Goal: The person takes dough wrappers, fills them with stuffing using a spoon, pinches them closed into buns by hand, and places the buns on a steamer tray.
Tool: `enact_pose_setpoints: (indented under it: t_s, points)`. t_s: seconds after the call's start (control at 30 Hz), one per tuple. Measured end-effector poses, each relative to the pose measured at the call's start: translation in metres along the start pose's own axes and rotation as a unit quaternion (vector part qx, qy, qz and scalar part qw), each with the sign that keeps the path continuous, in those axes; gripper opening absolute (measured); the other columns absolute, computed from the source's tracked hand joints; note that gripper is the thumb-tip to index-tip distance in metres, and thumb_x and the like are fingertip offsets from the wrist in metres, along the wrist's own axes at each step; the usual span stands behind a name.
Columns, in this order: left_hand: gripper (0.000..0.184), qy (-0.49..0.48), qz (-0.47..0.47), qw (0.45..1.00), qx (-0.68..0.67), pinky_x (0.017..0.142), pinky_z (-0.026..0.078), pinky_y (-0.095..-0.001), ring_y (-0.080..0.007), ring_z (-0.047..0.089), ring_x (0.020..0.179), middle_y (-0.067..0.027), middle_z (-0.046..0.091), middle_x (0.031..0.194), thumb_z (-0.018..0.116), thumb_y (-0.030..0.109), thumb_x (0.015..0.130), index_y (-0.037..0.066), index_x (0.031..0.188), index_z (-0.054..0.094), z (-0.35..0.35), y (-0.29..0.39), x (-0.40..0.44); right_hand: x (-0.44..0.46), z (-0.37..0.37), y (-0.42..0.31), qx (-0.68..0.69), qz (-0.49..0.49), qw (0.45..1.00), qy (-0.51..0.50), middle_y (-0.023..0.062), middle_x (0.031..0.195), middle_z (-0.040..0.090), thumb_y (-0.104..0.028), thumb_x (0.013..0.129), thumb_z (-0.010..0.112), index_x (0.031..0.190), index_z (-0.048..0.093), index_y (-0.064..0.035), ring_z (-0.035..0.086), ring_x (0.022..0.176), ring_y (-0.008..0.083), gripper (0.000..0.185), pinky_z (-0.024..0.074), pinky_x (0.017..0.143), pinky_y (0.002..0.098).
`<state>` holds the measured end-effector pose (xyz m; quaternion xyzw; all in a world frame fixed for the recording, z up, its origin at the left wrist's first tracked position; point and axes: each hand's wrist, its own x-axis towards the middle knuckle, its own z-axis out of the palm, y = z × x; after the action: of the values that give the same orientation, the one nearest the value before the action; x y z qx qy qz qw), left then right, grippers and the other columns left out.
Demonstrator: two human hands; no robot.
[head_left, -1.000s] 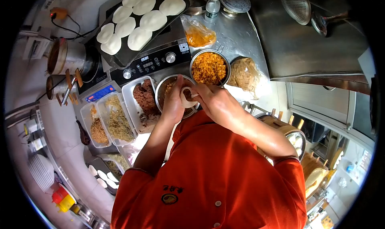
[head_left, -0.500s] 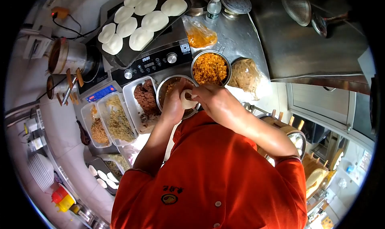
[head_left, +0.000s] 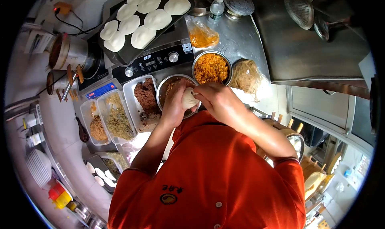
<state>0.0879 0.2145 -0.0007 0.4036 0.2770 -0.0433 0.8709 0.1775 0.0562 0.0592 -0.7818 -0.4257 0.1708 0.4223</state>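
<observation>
Pale dough bun [head_left: 189,99], off-white, rounded, soft-looking. Gathered in folds toward a small pinched peak at upper right. Slightly tilted; held up over the right part of the steel bowl [head_left: 159,88]. Partly hidden at sides; underside out of view.

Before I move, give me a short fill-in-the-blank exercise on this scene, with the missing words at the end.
The left hand cups the dough bun, whose edge is pinched by the ____ hand. 
The white dough rounds lie on a tray coloured ____. 
The control panel shows ____ round silver knobs. 
The shirt worn by the person is ____.

Missing words: right; black; two; red.
</observation>
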Motion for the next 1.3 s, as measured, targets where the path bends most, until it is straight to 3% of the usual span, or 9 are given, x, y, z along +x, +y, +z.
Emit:
enact_pose_setpoints:
  t_s: [0.07, 0.2, 0.7, 0.77, 0.93, 1.0, 1.13, 1.23, 1.3]
  points:
    - [0.048, -0.065, -0.014, 0.997, 0.023, 0.062, 0.051, -0.0294, -0.0163, 0.062, 0.069, -0.0086, 0.064, 0.087, 0.036, 0.047, 0.110, 0.005, 0.107, 0.059, -0.014, -0.006, 0.002, -0.003, 0.001, -0.009, 0.004, 0.036, 0.999, -0.009, 0.0196, 0.097, 0.071, -0.005, 0.092, 0.067, 0.105, 0.067, 0.0009, 0.070, 0.084, 0.0380, 0.015, 0.0572, 0.074, 0.0429]
    - [0.052, 0.012, 0.055, 0.997, 0.049, 0.057, 0.051, -0.0292, -0.0165, 0.063, 0.065, -0.0096, 0.065, 0.085, 0.037, 0.051, 0.109, 0.003, 0.108, 0.058, 0.016, 0.007, -0.009, 0.001, -0.002, 0.005, 0.023, 0.027, 0.999, -0.018, 0.0182, 0.097, 0.072, -0.004, 0.091, 0.068, 0.111, 0.065, -0.0005, 0.071, 0.086, 0.0374, 0.020, 0.0582, 0.074, 0.0418]
    - [0.046, 0.003, 0.104, 0.987, 0.120, 0.047, 0.047, -0.0251, -0.0136, 0.063, 0.059, -0.0084, 0.063, 0.079, 0.048, 0.049, 0.106, 0.004, 0.105, 0.056, 0.020, -0.004, -0.009, -0.015, -0.001, 0.005, 0.073, 0.063, 0.995, 0.034, 0.0245, 0.085, 0.070, -0.003, 0.090, 0.067, 0.103, 0.068, 0.0037, 0.070, 0.076, 0.0405, 0.015, 0.0569, 0.069, 0.0447]
    - [0.046, -0.011, -0.019, 0.987, 0.157, 0.048, 0.048, -0.0249, -0.0130, 0.061, 0.057, -0.0069, 0.062, 0.076, 0.048, 0.048, 0.106, 0.003, 0.103, 0.057, 0.010, -0.004, -0.008, -0.023, 0.000, -0.006, 0.001, 0.083, 0.996, 0.025, 0.0207, 0.085, 0.071, -0.004, 0.091, 0.068, 0.099, 0.066, 0.0019, 0.072, 0.074, 0.0363, 0.011, 0.0557, 0.065, 0.0400]
    - [0.051, 0.105, 0.135, 0.983, 0.063, 0.043, 0.046, -0.0251, -0.0136, 0.058, 0.051, -0.0063, 0.061, 0.068, 0.046, 0.048, 0.107, 0.002, 0.091, 0.060, 0.025, -0.031, 0.001, -0.027, 0.003, 0.006, -0.019, 0.079, 0.996, 0.022, 0.0212, 0.080, 0.069, -0.004, 0.092, 0.066, 0.094, 0.066, 0.0026, 0.069, 0.070, 0.0379, 0.007, 0.0545, 0.063, 0.0433]
    - [0.044, -0.049, 0.000, 0.995, 0.082, 0.047, 0.047, -0.0285, -0.0144, 0.063, 0.062, -0.0074, 0.065, 0.078, 0.047, 0.045, 0.107, 0.004, 0.099, 0.061, 0.008, -0.029, -0.002, -0.035, 0.002, 0.003, -0.071, 0.066, 0.995, -0.013, 0.0206, 0.080, 0.068, -0.004, 0.092, 0.065, 0.095, 0.066, 0.0028, 0.068, 0.071, 0.0378, 0.008, 0.0544, 0.064, 0.0437]
    - [0.043, -0.056, -0.074, 0.994, 0.049, 0.056, 0.051, -0.0291, -0.0137, 0.064, 0.069, -0.0056, 0.065, 0.080, 0.047, 0.044, 0.107, 0.005, 0.097, 0.062, 0.012, -0.038, 0.004, -0.045, -0.004, -0.010, -0.227, -0.012, 0.970, -0.088, 0.0165, 0.085, 0.066, -0.003, 0.087, 0.061, 0.109, 0.063, 0.0055, 0.068, 0.077, 0.0302, 0.023, 0.0574, 0.067, 0.0384]
    - [0.047, 0.000, 0.003, 0.999, 0.036, 0.049, 0.051, -0.0295, -0.0162, 0.062, 0.057, -0.0062, 0.061, 0.071, 0.046, 0.045, 0.107, 0.003, 0.091, 0.062, 0.022, -0.044, 0.006, -0.047, -0.005, -0.007, -0.301, -0.052, 0.947, -0.103, 0.0122, 0.082, 0.064, -0.003, 0.083, 0.060, 0.114, 0.060, 0.0080, 0.068, 0.076, 0.0225, 0.033, 0.0588, 0.065, 0.0316]
    - [0.045, -0.049, -0.087, 0.995, 0.005, 0.050, 0.051, -0.0304, -0.0159, 0.064, 0.063, -0.0053, 0.062, 0.072, 0.047, 0.043, 0.106, 0.004, 0.092, 0.064, 0.011, -0.048, 0.008, -0.049, -0.004, -0.004, -0.311, -0.043, 0.939, -0.141, 0.0133, 0.081, 0.064, -0.004, 0.081, 0.060, 0.114, 0.060, 0.0086, 0.068, 0.077, 0.0221, 0.036, 0.0587, 0.064, 0.0312]
